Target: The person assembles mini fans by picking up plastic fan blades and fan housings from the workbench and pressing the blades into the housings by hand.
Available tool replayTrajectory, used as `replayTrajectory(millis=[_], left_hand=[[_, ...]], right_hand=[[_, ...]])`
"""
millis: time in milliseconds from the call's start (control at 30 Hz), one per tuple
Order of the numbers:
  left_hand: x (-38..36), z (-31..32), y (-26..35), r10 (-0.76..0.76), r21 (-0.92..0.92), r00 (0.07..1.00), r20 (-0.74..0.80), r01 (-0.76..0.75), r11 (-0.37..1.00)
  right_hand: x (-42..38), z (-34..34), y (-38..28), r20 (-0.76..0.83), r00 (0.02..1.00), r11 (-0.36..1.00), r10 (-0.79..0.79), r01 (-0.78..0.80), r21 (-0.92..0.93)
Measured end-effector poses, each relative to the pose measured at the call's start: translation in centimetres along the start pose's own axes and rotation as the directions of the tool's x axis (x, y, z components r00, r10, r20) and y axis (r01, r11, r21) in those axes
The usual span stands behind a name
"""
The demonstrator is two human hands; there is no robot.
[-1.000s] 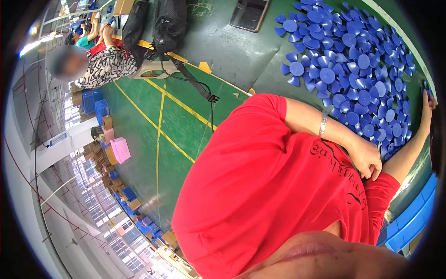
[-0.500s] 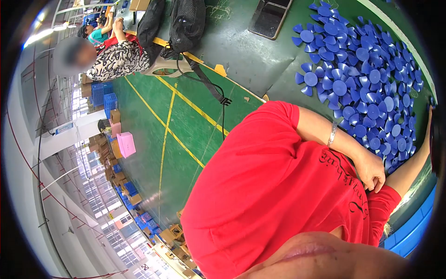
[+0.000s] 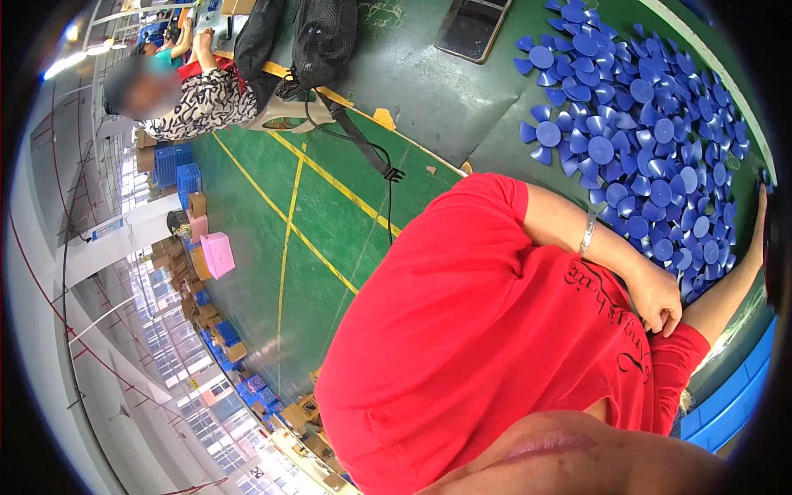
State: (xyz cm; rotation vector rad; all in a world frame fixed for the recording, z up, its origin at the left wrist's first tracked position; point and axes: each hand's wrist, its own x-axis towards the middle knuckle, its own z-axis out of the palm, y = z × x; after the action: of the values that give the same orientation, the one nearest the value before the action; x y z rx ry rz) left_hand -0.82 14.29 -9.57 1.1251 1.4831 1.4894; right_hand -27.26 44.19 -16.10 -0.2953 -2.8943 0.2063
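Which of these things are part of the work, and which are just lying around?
In use: blue fan blades heaped on the green table; right hand at the heap.
Lying about: dark flat device, black bags, pink box.

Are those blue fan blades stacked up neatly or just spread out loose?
Spread loose. The blue fan blades lie scattered and overlapping across the green table, not in stacks.
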Motion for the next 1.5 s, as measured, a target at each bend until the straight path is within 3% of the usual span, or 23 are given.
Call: replayTrajectory(millis=[500,600,700,733,767,800,900,1067,1133,1167,1233,1333,1367,1400,1467,1500], left_hand=[[0.1,0.1,-0.1,0.006,-0.015,1.0,-0.011,-0.006,1.0],[-0.1,0.1,-0.2,0.018,-0.019,0.999,-0.033,-0.019,1.0],[-0.8,-0.3,0.7,0.035,-0.071,0.999,-0.009,-0.036,0.997],[-1.2,-0.5,1.4,0.039,-0.054,0.999,0.0,-0.039,0.998],[-1.3,-0.6,2.0,0.065,-0.062,0.998,0.024,-0.064,0.996],[-1.4,-0.7,2.6,0.091,-0.067,0.995,0.051,-0.088,0.994],[-1.4,-1.2,5.6,0.084,-0.268,0.994,0.063,-0.065,0.961],[-1.1,-3.6,11.2,-0.08,-0.197,0.995,0.066,0.091,0.976],[-0.1,-6.7,12.7,-0.06,0.082,0.997,-0.054,0.065,0.995],[0.7,-8.8,12.9,-0.102,0.169,0.983,-0.154,0.128,0.977],[3.2,-13.8,12.5,-0.126,0.366,0.912,-0.39,0.279,0.888],[6.9,-24.6,6.6,0.129,0.574,0.686,-0.716,0.474,0.668],[7.9,-27.4,5.8,0.105,0.533,0.604,-0.79,0.59,0.606],[8.6,-30.3,4.1,0.183,0.554,0.547,-0.817,0.657,0.511],[10.2,-35.4,0.7,0.052,0.351,0.397,-0.917,0.736,0.578],[11.3,-35.1,1.9,-0.063,0.251,0.354,-0.933,0.766,0.592]], right_hand=[[-1.1,-1.4,-0.8,0.004,1.0,0.999,0.025,-0.026,0.024],[1.9,3.0,3.4,0.032,0.998,0.994,-0.051,0.048,0.099],[-3.2,-3.2,-3.2,0.035,0.997,0.993,0.072,-0.075,0.095],[-4.4,-4.6,-4.9,0.043,0.995,0.993,0.086,-0.089,0.082],[-5.5,-5.4,-6.4,-0.074,0.996,0.995,0.055,-0.048,0.09],[-6.0,-6.2,-7.2,-0.046,0.996,0.986,0.076,-0.068,0.151],[-7.0,-7.1,-8.3,-0.045,0.994,0.966,0.102,-0.088,0.241],[-8.3,-8.4,-9.7,-0.168,0.982,0.958,0.088,-0.037,0.285],[-8.7,-8.7,-10.1,-0.193,0.976,0.954,0.097,-0.036,0.297],[-8.7,-8.5,-10.0,-0.214,0.972,0.945,0.093,-0.019,0.326],[-8.7,-8.3,-10.2,-0.258,0.962,0.943,0.085,0.006,0.333],[-9.1,-8.8,-10.7,-0.289,0.955,0.946,0.067,0.03,0.322],[-9.2,-9.0,-10.8,-0.296,0.953,0.952,0.067,0.028,0.304],[-9.2,-9.0,-10.8,-0.282,0.957,0.949,0.072,0.022,0.315],[-9.3,-9.0,-10.9,-0.283,0.955,0.955,0.083,0.005,0.298],[-9.3,-9.1,-11.0,-0.259,0.96,0.952,0.103,-0.019,0.305]])
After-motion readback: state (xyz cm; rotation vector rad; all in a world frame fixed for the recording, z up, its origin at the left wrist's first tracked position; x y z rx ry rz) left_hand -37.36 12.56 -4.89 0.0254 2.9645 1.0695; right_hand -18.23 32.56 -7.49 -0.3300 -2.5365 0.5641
